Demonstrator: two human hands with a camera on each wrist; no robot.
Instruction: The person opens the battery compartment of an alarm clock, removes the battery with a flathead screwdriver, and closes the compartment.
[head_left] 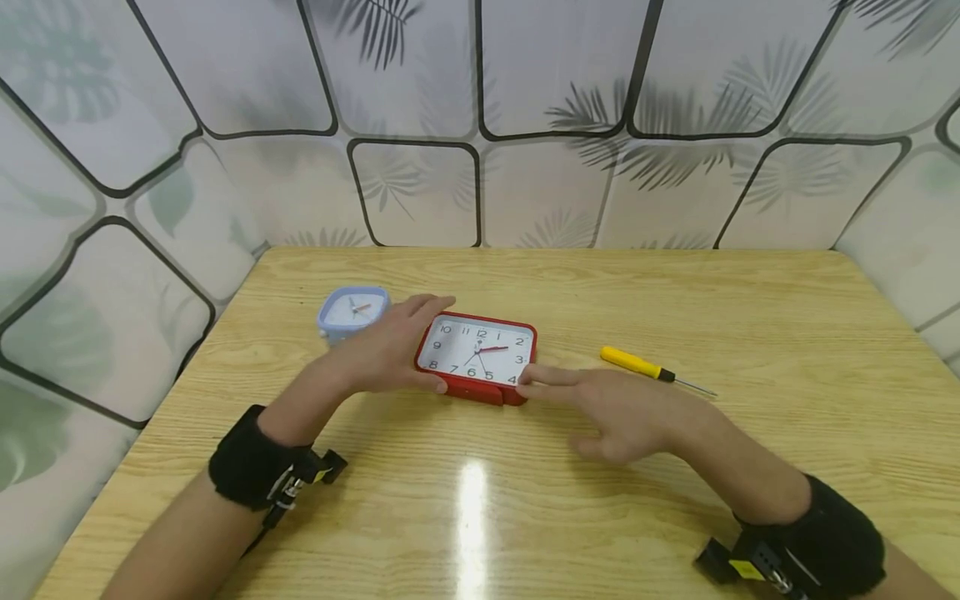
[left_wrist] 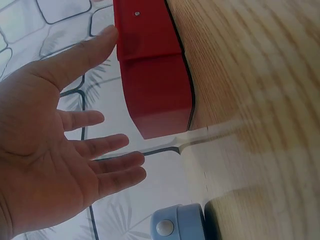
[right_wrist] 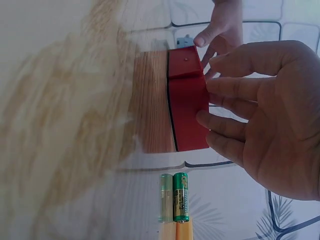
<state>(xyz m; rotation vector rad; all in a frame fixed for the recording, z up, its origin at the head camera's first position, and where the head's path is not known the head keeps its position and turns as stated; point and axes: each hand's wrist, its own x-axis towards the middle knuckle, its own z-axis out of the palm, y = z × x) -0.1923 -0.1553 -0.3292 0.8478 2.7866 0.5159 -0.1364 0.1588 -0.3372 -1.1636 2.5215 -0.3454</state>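
A red rectangular alarm clock (head_left: 477, 354) lies face up on the table, its white dial showing black numerals and a red hand. At its left end is my left hand (head_left: 390, 343), fingers spread and fairly straight; in the left wrist view the thumb tip meets the edge of the red case (left_wrist: 155, 75). My right hand (head_left: 626, 408) reaches in from the other side, extended fingertips at the lower right corner of the dial. Its thumb points away from the clock. Neither hand grips anything.
Behind my left hand stands a small light-blue alarm clock (head_left: 352, 310), partly covered by it. A yellow-handled screwdriver (head_left: 633, 361) lies right of the red clock, behind my right hand. The right wrist view shows a green battery (right_wrist: 181, 197) on the table. Patterned panels (head_left: 540, 192) rise behind.
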